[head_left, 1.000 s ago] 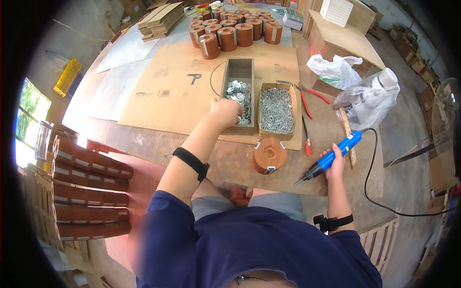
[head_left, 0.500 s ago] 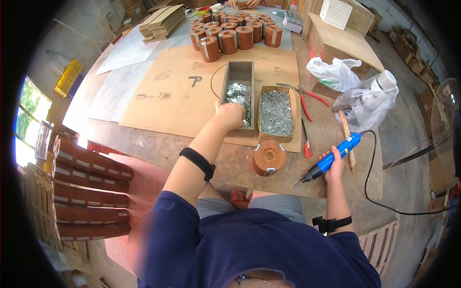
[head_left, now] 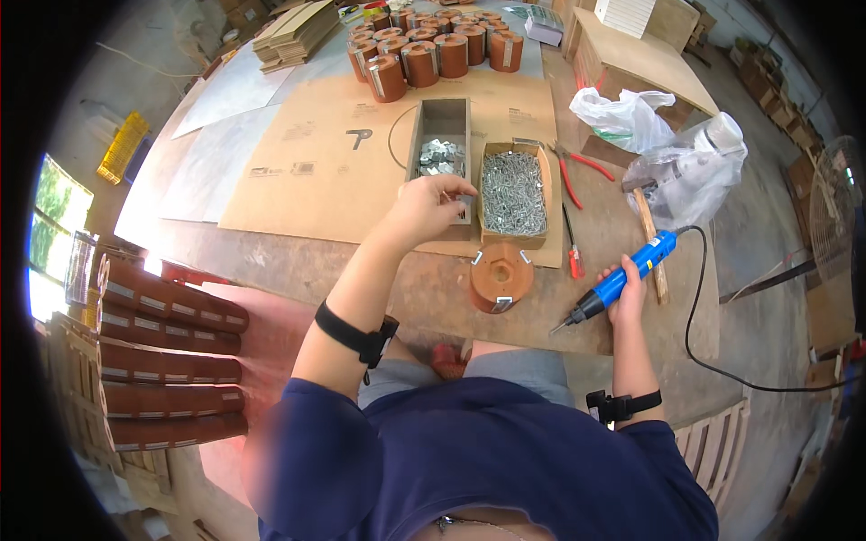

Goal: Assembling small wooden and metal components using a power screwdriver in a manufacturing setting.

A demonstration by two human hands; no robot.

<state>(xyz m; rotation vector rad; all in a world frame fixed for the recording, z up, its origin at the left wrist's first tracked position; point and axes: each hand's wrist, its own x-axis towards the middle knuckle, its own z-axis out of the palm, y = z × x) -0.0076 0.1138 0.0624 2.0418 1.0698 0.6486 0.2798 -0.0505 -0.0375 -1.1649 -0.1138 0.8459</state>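
My left hand (head_left: pixel 426 209) is over the near end of a long grey box (head_left: pixel 445 120) that holds small metal brackets (head_left: pixel 439 155). Its thumb and index finger are curled toward each other; whether a small piece sits between them I cannot make out. My right hand (head_left: pixel 625 305) grips a blue corded electric screwdriver (head_left: pixel 637 270), its black nose and bit pointing down-left. Between my hands stands a round reddish-brown piece (head_left: pixel 499 287) with a hole in its top and several metal brackets around its rim. A cardboard box (head_left: pixel 519 241) of loose screws (head_left: pixel 514 191) lies just beyond it.
Red-handled pliers (head_left: pixel 572 177), a screwdriver with a red handle (head_left: pixel 575 261) and a wooden-handled hammer (head_left: pixel 651 236) lie on the right. Plastic bags (head_left: pixel 690 176) are behind them. Several brown cylinders (head_left: pixel 419 63) stand far back; long brown ones (head_left: pixel 171 365) are stacked at left.
My left hand has lifted out of the bracket box and come back toward me, fingers now turned right. The right hand keeps the electric screwdriver almost in place. The view has shifted slightly.
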